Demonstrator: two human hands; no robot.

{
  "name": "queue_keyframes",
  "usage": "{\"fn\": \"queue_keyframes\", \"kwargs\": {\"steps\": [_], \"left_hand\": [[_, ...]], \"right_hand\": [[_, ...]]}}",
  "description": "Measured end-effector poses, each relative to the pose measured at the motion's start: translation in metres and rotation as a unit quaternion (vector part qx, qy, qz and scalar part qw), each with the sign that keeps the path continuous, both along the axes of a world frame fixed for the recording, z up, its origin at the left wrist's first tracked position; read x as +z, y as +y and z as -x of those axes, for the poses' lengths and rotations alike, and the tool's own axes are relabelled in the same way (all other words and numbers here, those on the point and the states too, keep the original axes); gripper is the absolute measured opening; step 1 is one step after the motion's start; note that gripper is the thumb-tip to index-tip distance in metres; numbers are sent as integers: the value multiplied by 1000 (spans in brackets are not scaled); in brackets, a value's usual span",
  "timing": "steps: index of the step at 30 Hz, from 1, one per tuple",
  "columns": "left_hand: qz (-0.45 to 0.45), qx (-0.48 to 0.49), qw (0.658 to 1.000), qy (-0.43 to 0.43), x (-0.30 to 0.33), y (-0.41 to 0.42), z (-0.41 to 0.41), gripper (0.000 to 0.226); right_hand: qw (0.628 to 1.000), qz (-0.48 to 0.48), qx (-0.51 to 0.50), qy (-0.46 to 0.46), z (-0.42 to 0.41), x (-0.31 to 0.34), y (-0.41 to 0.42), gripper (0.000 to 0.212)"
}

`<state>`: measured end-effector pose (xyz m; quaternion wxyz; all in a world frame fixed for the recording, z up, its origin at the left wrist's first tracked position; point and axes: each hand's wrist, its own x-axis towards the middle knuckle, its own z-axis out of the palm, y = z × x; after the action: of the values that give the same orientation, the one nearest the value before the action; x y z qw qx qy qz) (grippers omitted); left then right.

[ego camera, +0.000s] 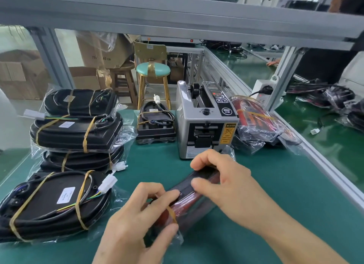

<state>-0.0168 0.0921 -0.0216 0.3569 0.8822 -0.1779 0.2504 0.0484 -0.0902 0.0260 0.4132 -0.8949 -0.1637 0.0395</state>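
Observation:
A long red and black lamp in a clear plastic bag (189, 200) stands on its edge on the green mat, a rubber band round its near end. My left hand (137, 222) grips that near end, thumb on the side, fingers over the top edge. My right hand (222, 183) curls over the far part of the lamp, fingertips pressing on the bag along the top edge. A grey tape dispenser machine (204, 121) stands just behind the lamp.
Bagged black lamps with rubber bands are stacked at the left (76, 133) and one lies at the near left (53, 204). Another black unit (155, 123) stands beside the dispenser; bagged red lamps (254, 118) lie at its right. An aluminium rail (315, 155) bounds the mat on the right.

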Motion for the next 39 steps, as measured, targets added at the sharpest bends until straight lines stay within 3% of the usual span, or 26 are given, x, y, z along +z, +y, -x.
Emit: {"fn": "queue_keyframes", "kwargs": {"steps": [2,7,12,14,18,23,26,29,32,36,39], "left_hand": [[0,-11,1000,18,3,4,-4,38],[-8,-38,997,62,8,11,-13,47],[5,-56,993,104,11,18,-19,49],[-4,-80,991,107,15,21,-22,49],[10,-59,987,146,23,23,-27,47],[-96,44,993,42,31,-31,-35,36],[-56,54,996,37,32,-56,-43,10],[10,62,996,57,28,-60,-47,10],[-29,42,999,10,26,-58,-46,8],[-13,1,999,-35,19,-51,-42,7],[32,33,999,11,19,-47,-42,26]], "right_hand": [[999,-23,31,27,-5,1,-10,22],[994,-23,90,-55,-5,-8,-20,18],[991,4,95,-90,-7,-15,-47,55],[991,27,90,-97,-13,-14,-58,60],[994,23,81,-74,-26,-11,-67,38],[994,-52,64,-77,-28,-10,-64,22],[992,-81,52,-80,-26,-8,-65,21],[989,-80,46,-111,-21,-10,-63,21],[973,-49,23,-225,-18,-16,-58,20],[979,-99,21,-175,-17,-14,-63,28],[988,-89,14,-124,-20,-10,-67,19]]}}
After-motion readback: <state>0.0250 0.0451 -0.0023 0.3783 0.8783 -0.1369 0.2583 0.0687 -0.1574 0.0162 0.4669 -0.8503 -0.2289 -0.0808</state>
